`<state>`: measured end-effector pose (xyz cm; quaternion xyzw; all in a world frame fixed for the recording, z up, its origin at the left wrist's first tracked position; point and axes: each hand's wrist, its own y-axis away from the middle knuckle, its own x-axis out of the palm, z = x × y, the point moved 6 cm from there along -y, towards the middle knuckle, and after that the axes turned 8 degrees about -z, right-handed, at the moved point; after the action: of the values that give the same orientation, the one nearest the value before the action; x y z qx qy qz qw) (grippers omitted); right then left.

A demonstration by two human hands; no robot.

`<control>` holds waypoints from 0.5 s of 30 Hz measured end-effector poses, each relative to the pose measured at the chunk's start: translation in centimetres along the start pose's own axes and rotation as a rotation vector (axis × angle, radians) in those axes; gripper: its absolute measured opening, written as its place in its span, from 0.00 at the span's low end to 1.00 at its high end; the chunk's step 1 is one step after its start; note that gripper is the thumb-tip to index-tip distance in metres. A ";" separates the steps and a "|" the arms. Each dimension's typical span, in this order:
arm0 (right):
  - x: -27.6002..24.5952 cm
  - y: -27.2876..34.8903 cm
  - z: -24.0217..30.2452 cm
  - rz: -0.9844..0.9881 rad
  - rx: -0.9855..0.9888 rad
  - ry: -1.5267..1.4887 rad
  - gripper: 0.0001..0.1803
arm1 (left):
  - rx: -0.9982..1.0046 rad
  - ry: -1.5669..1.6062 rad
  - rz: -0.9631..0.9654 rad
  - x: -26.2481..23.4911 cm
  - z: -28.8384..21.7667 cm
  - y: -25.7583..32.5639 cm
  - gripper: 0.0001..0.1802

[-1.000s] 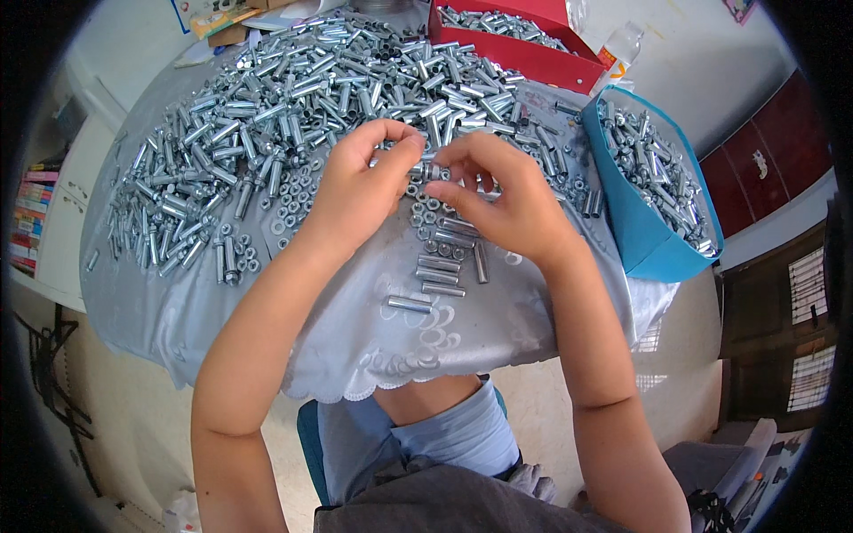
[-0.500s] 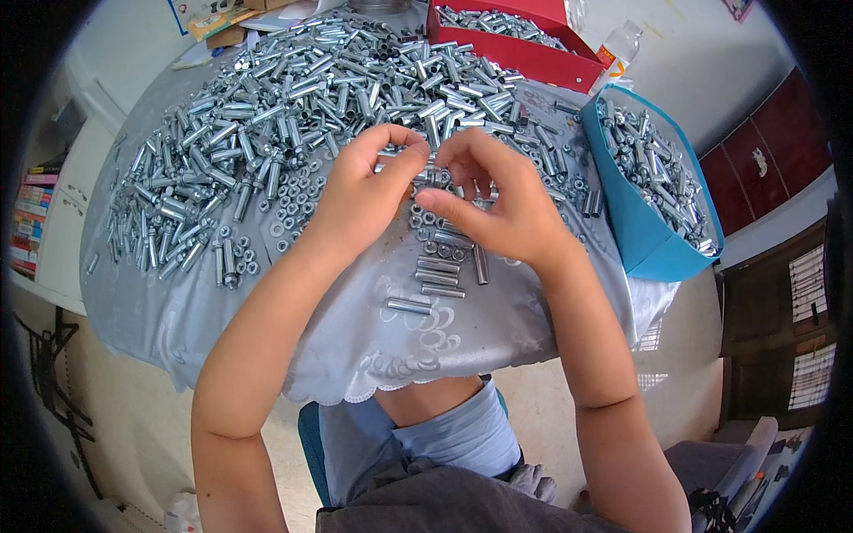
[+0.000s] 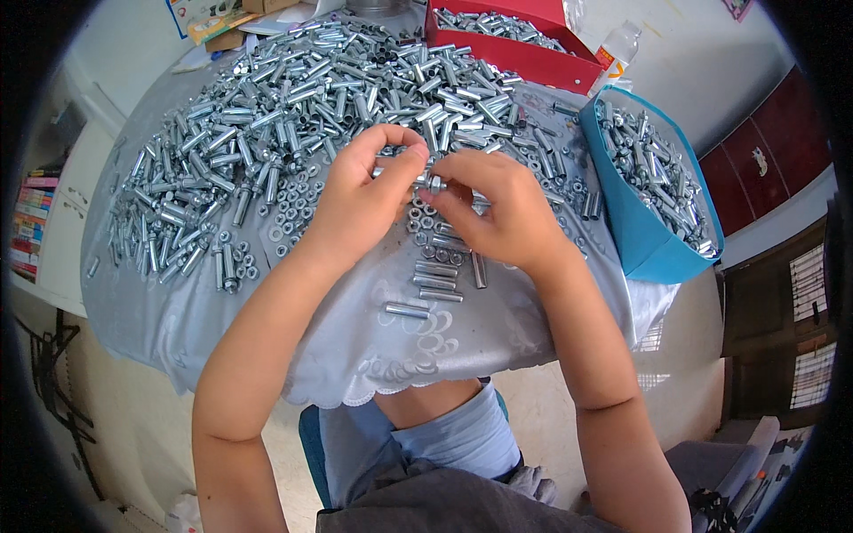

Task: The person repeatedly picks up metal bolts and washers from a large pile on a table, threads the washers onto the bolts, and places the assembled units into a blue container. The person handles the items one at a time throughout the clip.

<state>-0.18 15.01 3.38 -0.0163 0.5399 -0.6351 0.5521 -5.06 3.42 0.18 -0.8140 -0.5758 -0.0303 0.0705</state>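
Between my two hands, over the near middle of the table, lies a silver sleeve anchor bolt (image 3: 423,180) with a nut at its right end. My left hand (image 3: 366,197) is closed around its left part, thumb against the bent fingers, hiding much of the shank. From the other side, the thumb and fingertips of my right hand (image 3: 505,211) pinch the nut end. Just below, loose hex nuts (image 3: 423,222) and several metal sleeves (image 3: 436,281) lie on the cloth, one sleeve (image 3: 407,310) apart at the lower left.
A broad heap of metal sleeves and bolts (image 3: 329,98) covers the far and left table. At right stands a teal fabric bin (image 3: 635,218) full of assembled anchors. Behind are a red box (image 3: 551,64) of metal parts and a plastic bottle (image 3: 619,49). A silvery tablecloth (image 3: 355,346) hangs over the front edge.
My right hand has moved left, its spread fingers closing on the nut end of the anchor bolt. The left hand has stayed nearly in place.
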 end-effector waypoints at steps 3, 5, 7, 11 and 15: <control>0.2 0.2 0.0 0.061 -0.009 0.035 0.11 | -0.010 0.004 0.004 0.0 0.0 0.1 0.08; 0.1 0.0 0.3 0.065 0.049 0.012 0.11 | -0.013 0.010 0.007 -0.1 0.0 0.1 0.08; -0.3 -0.4 0.6 0.001 0.100 -0.039 0.12 | -0.025 0.034 0.019 -0.2 -0.1 0.0 0.08; 0.4 0.1 -0.4 0.070 0.080 -0.111 0.12 | 0.016 -0.033 0.020 -0.1 -0.3 0.0 0.09; 0.7 0.2 -0.6 0.251 0.165 -0.062 0.11 | 0.088 -0.112 0.030 -0.1 -0.1 -0.1 0.09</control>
<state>-0.63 14.96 2.57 0.0770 0.4663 -0.6026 0.6431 -5.18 3.35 0.28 -0.8191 -0.5673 0.0416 0.0743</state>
